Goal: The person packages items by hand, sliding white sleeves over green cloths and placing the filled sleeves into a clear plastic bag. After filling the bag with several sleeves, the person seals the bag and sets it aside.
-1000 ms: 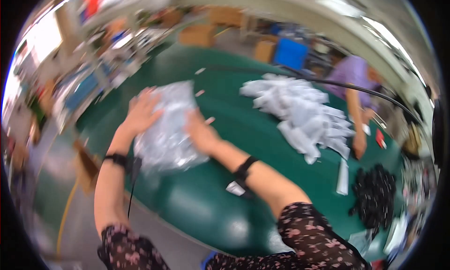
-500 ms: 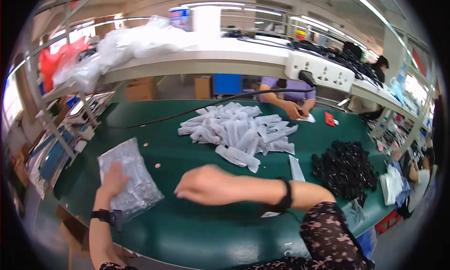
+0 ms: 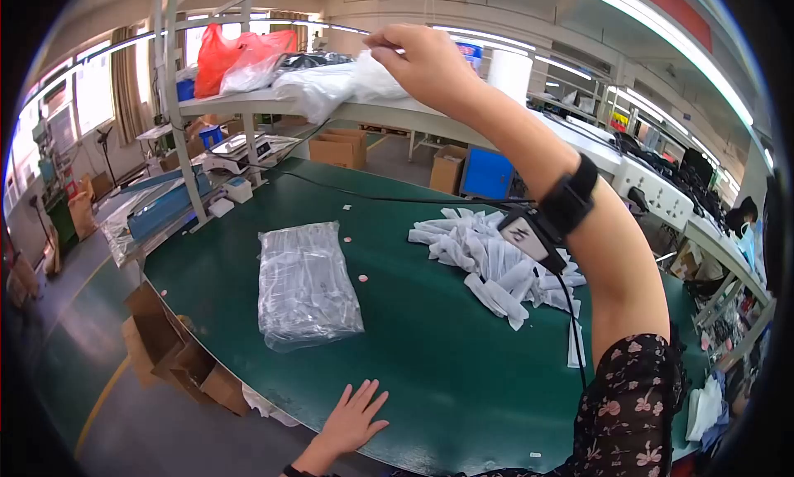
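Note:
My left hand [image 3: 354, 419] rests near the front edge of the green table, open, fingers spread and empty. Beyond it lies a clear plastic bag [image 3: 308, 287] packed with pale contents I cannot make out. My right hand [image 3: 426, 67] is raised high in front of the shelf, beside bunched clear plastic bags [image 3: 331, 84]. Its thumb and fingers are bent with a gap between them, and nothing shows in them. To the right, partly behind my right forearm, sits a pile of white-wrapped packets [image 3: 471, 249]. A black band with a small box [image 3: 571, 204] circles the right forearm.
A raised shelf [image 3: 397, 113] spans the back, with a red plastic bag [image 3: 240, 55] and a white roll [image 3: 510, 70]. A black cable [image 3: 372, 198] crosses the table. Cardboard boxes [image 3: 178, 353] stand by the left edge. A power strip [image 3: 653, 191] is at right.
My right hand has risen from over the table to the shelf. My left hand has left the packed plastic bag and come down near the front edge. The view has turned left.

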The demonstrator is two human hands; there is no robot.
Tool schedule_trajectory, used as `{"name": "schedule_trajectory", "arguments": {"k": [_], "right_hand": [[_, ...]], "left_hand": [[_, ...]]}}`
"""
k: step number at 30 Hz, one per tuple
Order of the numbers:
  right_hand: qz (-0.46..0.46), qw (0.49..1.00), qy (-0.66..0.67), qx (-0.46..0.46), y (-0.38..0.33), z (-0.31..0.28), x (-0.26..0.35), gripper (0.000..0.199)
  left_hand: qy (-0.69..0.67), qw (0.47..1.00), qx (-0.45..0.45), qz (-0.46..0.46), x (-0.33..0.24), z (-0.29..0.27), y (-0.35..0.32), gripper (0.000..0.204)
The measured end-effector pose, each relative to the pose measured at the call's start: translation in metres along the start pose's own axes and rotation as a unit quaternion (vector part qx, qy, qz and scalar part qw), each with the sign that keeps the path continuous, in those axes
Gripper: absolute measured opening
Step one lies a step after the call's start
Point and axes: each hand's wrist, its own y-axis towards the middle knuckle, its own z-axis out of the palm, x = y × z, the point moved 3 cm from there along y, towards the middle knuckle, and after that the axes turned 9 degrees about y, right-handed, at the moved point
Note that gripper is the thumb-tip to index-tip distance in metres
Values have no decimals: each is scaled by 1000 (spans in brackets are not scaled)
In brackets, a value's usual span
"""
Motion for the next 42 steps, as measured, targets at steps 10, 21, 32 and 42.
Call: {"name": "schedule_trajectory", "arguments": {"k": [10,21,32,42], "right_hand": [[154,962,-181,132,73,111,-54,29],[196,961,-194,-10,77,116,-60,24],[157,959,-225,73,91,90,-72,23],[110,961,-201,-153,84,59,-58,22]], "left_hand": [[-80,994,-61,-35,11,6,-7,58],[-115,987,-104,-45,16,4,-7,55],[-159,979,-114,-63,17,2,-10,53],[-175,972,-139,-74,17,-4,-9,49]]}}
